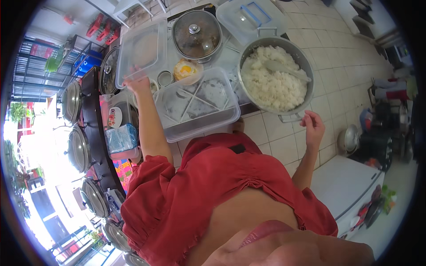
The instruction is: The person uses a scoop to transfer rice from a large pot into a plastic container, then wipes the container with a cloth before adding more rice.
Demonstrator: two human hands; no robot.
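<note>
My left hand point(137, 82) grips the near edge of a clear plastic lid point(143, 46), with fingers showing through the plastic. Close to it, a clear rectangular plastic container point(199, 128) sits at the table's near edge, and pale crossing lines show at its bottom. Beyond the container lie fried eggs point(185, 70) and a small round ring point(165, 78). On the right, a large metal pot point(244, 84) holds cooked white rice point(273, 83) with a translucent rice paddle point(283, 69) lying on it. My right hand point(313, 126) holds nothing, its fingers loosely bent beside the pot's near handle point(290, 118).
A glass-lidded pot point(197, 36) of dark food stands at the back, beside a blue-handled plastic box point(246, 23). At left, a plastic tub point(131, 153) holds a blue packet point(121, 138). Several lidded chafing dishes point(79, 148) line the dark counter point(96, 133).
</note>
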